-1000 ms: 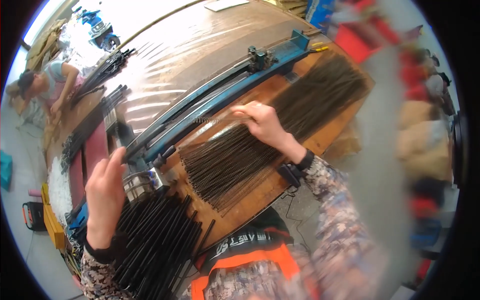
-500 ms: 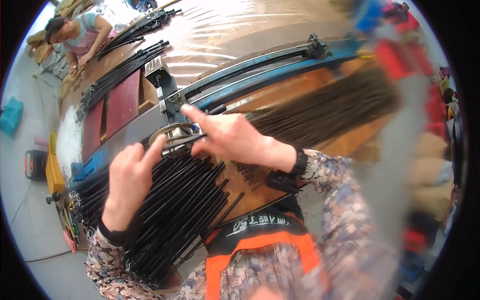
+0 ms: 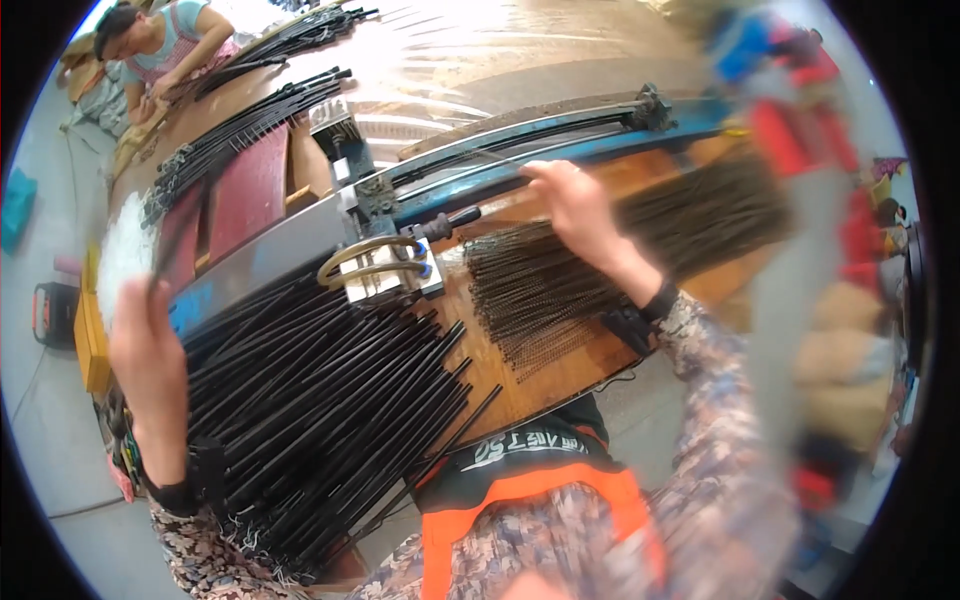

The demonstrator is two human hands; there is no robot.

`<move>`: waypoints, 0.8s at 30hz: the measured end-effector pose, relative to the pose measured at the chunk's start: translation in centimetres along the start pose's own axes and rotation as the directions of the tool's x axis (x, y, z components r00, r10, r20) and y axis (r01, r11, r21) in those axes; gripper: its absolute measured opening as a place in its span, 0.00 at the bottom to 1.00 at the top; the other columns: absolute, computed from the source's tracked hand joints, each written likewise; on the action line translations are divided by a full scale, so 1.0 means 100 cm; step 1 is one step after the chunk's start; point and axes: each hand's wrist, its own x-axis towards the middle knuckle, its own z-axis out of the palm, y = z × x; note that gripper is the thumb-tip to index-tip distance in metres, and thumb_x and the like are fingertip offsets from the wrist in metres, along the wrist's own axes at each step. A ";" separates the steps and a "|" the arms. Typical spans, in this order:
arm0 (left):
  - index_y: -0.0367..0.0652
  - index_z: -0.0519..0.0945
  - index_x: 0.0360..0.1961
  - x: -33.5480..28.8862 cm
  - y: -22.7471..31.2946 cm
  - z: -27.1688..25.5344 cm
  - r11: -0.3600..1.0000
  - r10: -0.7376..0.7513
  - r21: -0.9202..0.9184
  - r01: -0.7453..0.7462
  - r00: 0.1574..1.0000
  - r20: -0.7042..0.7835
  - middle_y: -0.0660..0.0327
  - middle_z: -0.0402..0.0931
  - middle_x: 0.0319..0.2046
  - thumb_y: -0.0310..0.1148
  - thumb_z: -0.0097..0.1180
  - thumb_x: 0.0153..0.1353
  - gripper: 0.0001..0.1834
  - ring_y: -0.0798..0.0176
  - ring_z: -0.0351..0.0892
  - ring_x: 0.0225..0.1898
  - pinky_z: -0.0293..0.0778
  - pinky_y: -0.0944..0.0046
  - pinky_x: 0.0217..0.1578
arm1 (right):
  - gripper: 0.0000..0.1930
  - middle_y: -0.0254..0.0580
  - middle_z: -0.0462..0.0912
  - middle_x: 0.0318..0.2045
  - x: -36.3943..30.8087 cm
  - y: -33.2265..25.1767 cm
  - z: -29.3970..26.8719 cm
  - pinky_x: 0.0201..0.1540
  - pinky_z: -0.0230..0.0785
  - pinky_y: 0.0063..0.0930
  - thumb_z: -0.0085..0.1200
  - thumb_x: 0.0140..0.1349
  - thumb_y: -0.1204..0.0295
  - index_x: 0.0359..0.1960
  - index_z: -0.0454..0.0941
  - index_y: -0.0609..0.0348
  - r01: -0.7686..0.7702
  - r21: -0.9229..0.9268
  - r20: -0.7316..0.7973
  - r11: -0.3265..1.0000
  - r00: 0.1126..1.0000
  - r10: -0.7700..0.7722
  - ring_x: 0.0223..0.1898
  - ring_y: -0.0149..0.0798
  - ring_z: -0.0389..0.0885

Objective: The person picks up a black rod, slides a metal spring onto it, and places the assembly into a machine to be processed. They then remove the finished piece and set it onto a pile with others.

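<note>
My left hand (image 3: 150,365) is raised at the left edge of a pile of black tubes (image 3: 320,390), its fingers upright and smeared by motion. A dark streak runs up from its fingertips, but I cannot tell whether it is a held tube. My right hand (image 3: 580,210) hovers over the bench machine's blue rail (image 3: 560,155), thumb and fingers pinched together. A thin line extends left from the pinch, too fine to identify. Between my hands sits the machine's clamp block (image 3: 385,275), with looped hoses and blue fittings. Beneath my right hand lie many thin dark springs or rods (image 3: 530,290).
Red panels (image 3: 250,190) stand behind the tube pile. More black tube bundles (image 3: 250,130) lie at the back left, near a person (image 3: 165,45) at work. A yellow box (image 3: 92,345) and a dark case (image 3: 53,315) are at the far left.
My hands have moved apart from the clamp block: the left one left and down, the right one right and up. The clamp block and its hoses now show uncovered.
</note>
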 end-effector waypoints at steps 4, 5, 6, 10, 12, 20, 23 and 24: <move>0.36 0.79 0.50 0.003 0.026 -0.021 0.994 0.106 -0.011 -0.108 0.986 -0.130 0.45 0.79 0.39 0.24 0.54 0.68 0.11 0.43 0.80 0.39 0.74 0.55 0.40 | 0.09 0.40 0.85 0.30 0.029 -0.030 0.010 0.39 0.77 0.26 0.54 0.71 0.69 0.45 0.81 0.61 -0.343 0.222 0.274 0.913 0.920 0.279 0.33 0.31 0.83; 0.36 0.79 0.51 -0.004 0.032 -0.018 0.986 0.150 -0.040 -0.159 0.975 -0.166 0.45 0.80 0.38 0.23 0.54 0.68 0.12 0.44 0.80 0.37 0.74 0.55 0.39 | 0.11 0.38 0.85 0.29 0.027 -0.039 0.014 0.39 0.76 0.23 0.53 0.72 0.64 0.45 0.82 0.59 -0.362 0.321 0.295 0.875 0.916 0.271 0.32 0.27 0.82; 0.37 0.80 0.51 -0.015 0.036 -0.022 0.981 0.179 -0.042 -0.192 0.963 -0.203 0.45 0.80 0.38 0.23 0.54 0.68 0.12 0.45 0.80 0.36 0.75 0.56 0.38 | 0.11 0.36 0.85 0.30 0.038 -0.051 0.018 0.41 0.77 0.21 0.53 0.73 0.64 0.44 0.82 0.57 -0.287 0.414 0.269 0.864 0.945 0.185 0.33 0.27 0.83; 0.38 0.80 0.52 -0.054 0.047 -0.039 0.973 0.026 -0.217 -0.073 0.977 -0.213 0.46 0.80 0.36 0.22 0.56 0.66 0.13 0.46 0.80 0.34 0.74 0.57 0.37 | 0.10 0.35 0.87 0.32 0.070 -0.070 0.038 0.45 0.80 0.22 0.53 0.72 0.65 0.42 0.83 0.56 -0.081 0.583 0.247 0.808 0.966 -0.082 0.39 0.29 0.86; 0.39 0.80 0.52 -0.071 0.038 -0.060 0.991 0.009 -0.130 -0.026 0.992 -0.126 0.46 0.78 0.32 0.22 0.57 0.65 0.14 0.47 0.79 0.30 0.73 0.57 0.34 | 0.10 0.35 0.88 0.33 0.077 -0.088 0.039 0.47 0.80 0.23 0.53 0.72 0.65 0.41 0.83 0.56 -0.054 0.615 0.245 0.787 0.961 -0.126 0.41 0.29 0.87; 0.38 0.80 0.51 -0.094 0.019 -0.041 0.979 -0.043 -0.203 0.028 0.996 -0.074 0.48 0.75 0.27 0.22 0.58 0.64 0.14 0.49 0.77 0.27 0.72 0.55 0.30 | 0.10 0.34 0.88 0.34 0.089 -0.099 0.023 0.45 0.79 0.22 0.55 0.71 0.63 0.42 0.83 0.56 -0.117 0.414 0.368 0.903 0.929 -0.049 0.39 0.26 0.86; 0.39 0.80 0.51 -0.098 0.013 -0.029 0.975 -0.033 -0.221 0.003 0.991 -0.129 0.49 0.76 0.27 0.23 0.58 0.64 0.14 0.49 0.77 0.27 0.72 0.56 0.30 | 0.10 0.35 0.87 0.34 0.097 -0.115 0.019 0.45 0.79 0.22 0.55 0.71 0.64 0.44 0.81 0.57 -0.143 0.380 0.447 0.914 0.893 -0.046 0.38 0.26 0.85; 0.39 0.80 0.51 -0.098 0.009 -0.026 0.974 -0.035 -0.227 0.003 0.990 -0.138 0.49 0.76 0.27 0.23 0.58 0.64 0.14 0.49 0.77 0.27 0.72 0.56 0.30 | 0.10 0.35 0.87 0.33 0.100 -0.120 0.017 0.45 0.79 0.23 0.55 0.71 0.65 0.45 0.81 0.57 -0.145 0.342 0.468 0.928 0.883 -0.035 0.37 0.26 0.85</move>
